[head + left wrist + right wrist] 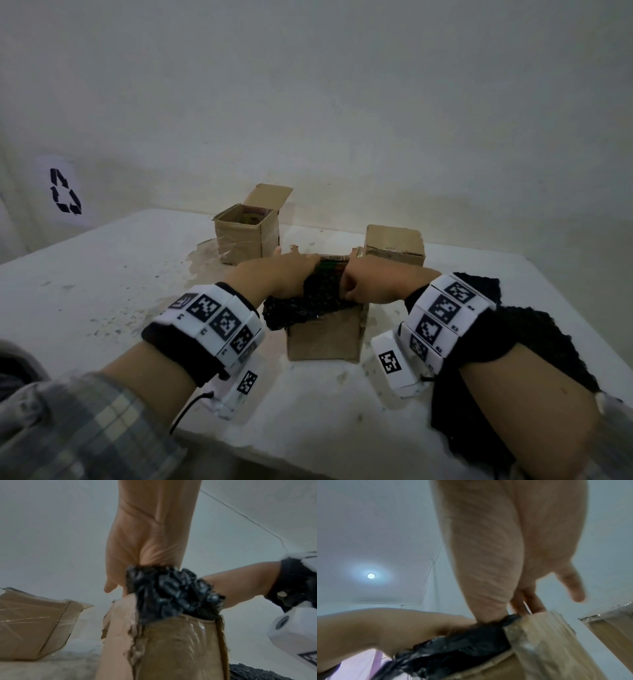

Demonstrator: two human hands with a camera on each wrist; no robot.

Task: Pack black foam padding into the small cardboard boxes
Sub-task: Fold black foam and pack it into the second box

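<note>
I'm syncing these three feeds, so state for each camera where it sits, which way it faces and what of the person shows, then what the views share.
Head: on the head, looking down and forward at the table; both forearms, left hand and right hand at the near box.
Left wrist: under the left wrist, looking up along the palm at the black foam; the right forearm shows.
Right wrist: under the right wrist, facing up past the palm to the ceiling lamp; the left forearm shows.
Shared: near box and black foam.
</note>
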